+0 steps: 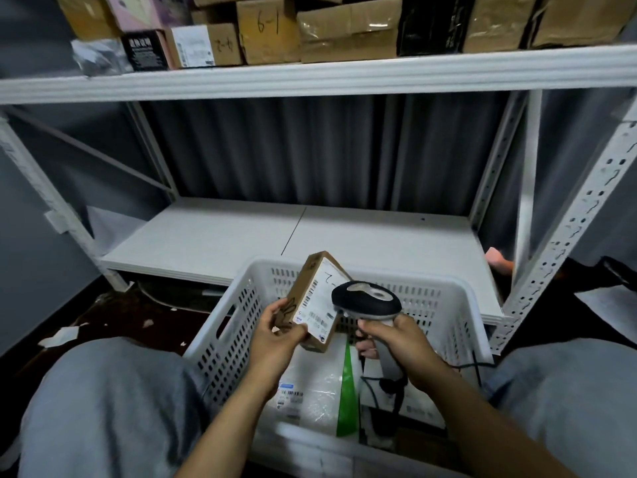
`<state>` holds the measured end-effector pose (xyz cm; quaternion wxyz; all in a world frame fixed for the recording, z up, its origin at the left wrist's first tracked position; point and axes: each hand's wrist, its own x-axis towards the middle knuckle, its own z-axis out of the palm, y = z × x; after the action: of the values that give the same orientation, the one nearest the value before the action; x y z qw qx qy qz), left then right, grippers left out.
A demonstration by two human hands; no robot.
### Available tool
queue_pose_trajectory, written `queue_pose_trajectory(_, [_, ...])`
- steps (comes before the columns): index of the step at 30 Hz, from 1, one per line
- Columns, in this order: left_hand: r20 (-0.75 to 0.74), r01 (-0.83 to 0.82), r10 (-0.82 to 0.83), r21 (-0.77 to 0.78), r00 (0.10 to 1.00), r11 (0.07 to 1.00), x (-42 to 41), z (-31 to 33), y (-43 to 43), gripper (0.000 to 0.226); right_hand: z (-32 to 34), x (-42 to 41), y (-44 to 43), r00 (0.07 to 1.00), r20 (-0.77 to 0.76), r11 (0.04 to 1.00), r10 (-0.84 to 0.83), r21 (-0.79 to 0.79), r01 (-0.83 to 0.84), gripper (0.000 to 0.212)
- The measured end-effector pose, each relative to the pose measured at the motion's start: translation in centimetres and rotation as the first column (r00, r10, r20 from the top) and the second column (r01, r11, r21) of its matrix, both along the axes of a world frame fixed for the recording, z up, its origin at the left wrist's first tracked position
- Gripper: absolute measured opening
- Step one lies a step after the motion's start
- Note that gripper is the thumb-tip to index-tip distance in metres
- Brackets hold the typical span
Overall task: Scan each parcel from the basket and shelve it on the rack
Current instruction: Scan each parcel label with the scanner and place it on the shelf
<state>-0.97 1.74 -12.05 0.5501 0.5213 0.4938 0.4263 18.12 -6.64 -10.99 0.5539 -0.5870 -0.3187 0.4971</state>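
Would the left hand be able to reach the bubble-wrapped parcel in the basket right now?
Probably not yet: the left hand grips the cardboard box, though the bubble-wrapped parcel lies uncovered below it.

Basket [448, 284] before rack [568, 219], boxes [269, 32] on upper shelf [310, 79]

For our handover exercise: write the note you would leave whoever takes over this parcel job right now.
Left hand grips a small cardboard parcel, label up, over the basket.
Right hand holds the scanner, its head at the label.
Marked boxes already sit on the rack's upper shelf.
To do: finish this scan, shelve the parcel, then handle the mailers in the basket.
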Motion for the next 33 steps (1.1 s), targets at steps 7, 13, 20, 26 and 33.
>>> queue_pose_trajectory(7, [-0.130,-0.115,0.115,0.008,0.985,0.993,-2.1,-1.1,2.3,0.047,1.0,1.0,0.0,0.954,0.300,0.999,0.009,-0.033,0.001,0.008])
queue_pose_trajectory(13, [-0.158,-0.083,0.086,0.026,0.984,0.996,-2.7,-1.3,2.9,0.048,2.9,1.6,-0.6,0.848,0.521,0.995,0.097,-0.078,-0.065,0.013])
queue_pose_trajectory(20, [-0.171,-0.071,0.076,0.033,0.982,0.997,-3.1,-1.7,3.3,0.050,4.0,2.8,-1.0,0.819,0.571,0.997,0.059,-0.081,-0.016,0.012])
queue_pose_trajectory(26, [-0.161,-0.046,0.050,0.027,0.986,0.999,-3.1,-1.9,3.4,0.051,4.1,3.1,-0.9,0.808,0.584,0.996,0.082,-0.084,-0.040,0.013])
queue_pose_trajectory(33, [-0.171,-0.032,0.032,0.003,0.985,0.999,-2.9,-2.0,3.5,0.054,4.5,2.5,-0.8,0.777,0.623,0.996,0.086,-0.078,-0.048,0.022])
